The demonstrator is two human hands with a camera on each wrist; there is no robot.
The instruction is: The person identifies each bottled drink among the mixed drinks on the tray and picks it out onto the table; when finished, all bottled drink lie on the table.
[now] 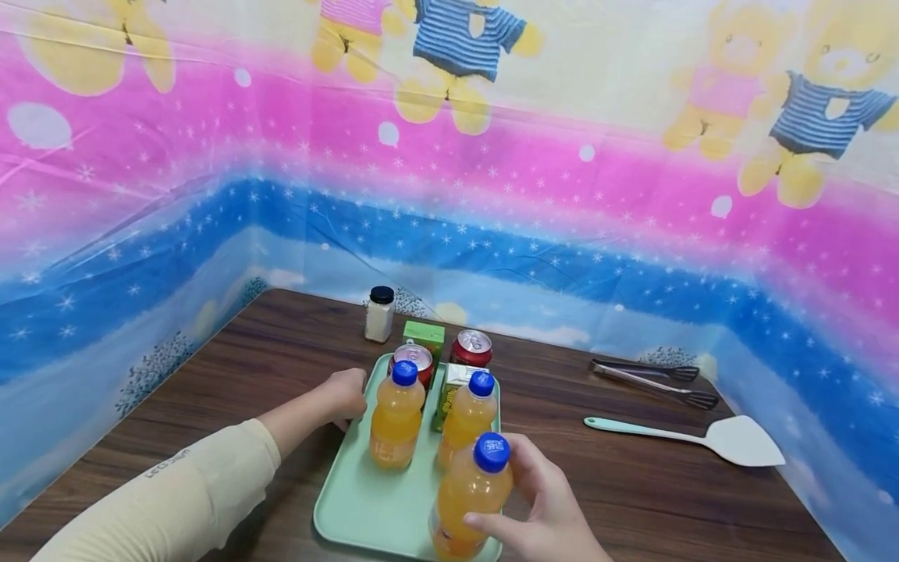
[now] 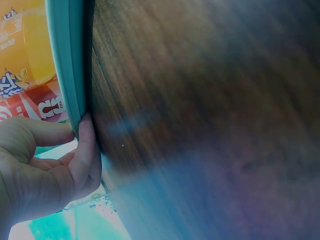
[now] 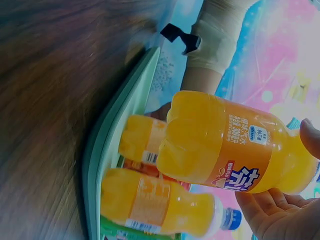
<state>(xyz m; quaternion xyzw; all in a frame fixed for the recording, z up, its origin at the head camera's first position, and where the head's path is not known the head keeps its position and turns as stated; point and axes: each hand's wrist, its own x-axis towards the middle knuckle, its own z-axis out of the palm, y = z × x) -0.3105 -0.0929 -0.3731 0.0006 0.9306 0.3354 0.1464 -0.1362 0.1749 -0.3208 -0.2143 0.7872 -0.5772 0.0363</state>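
Note:
My right hand (image 1: 544, 499) grips an orange soda bottle (image 1: 467, 499) with a blue cap near its upper part. The right wrist view shows this soda bottle (image 3: 220, 145) raised off the light green tray (image 3: 107, 130). Thumb and fingers of my left hand (image 2: 55, 165) pinch the rim of the tray (image 2: 70, 60) on its left side. Standing on the tray are two more orange soda bottles, one at left (image 1: 396, 425) and one at right (image 1: 467, 417). Behind them are a red can (image 1: 413, 361), a green carton (image 1: 424, 334) and a white-topped carton (image 1: 463, 375).
Another red can (image 1: 472, 347) stands at the tray's far right. Beyond the tray is a black-lidded jar (image 1: 380, 314). On the wooden table (image 1: 548, 382) at right lie metal tongs (image 1: 656, 381) and a white spatula (image 1: 737, 439). A printed cloth (image 1: 492, 203) hangs behind the table.

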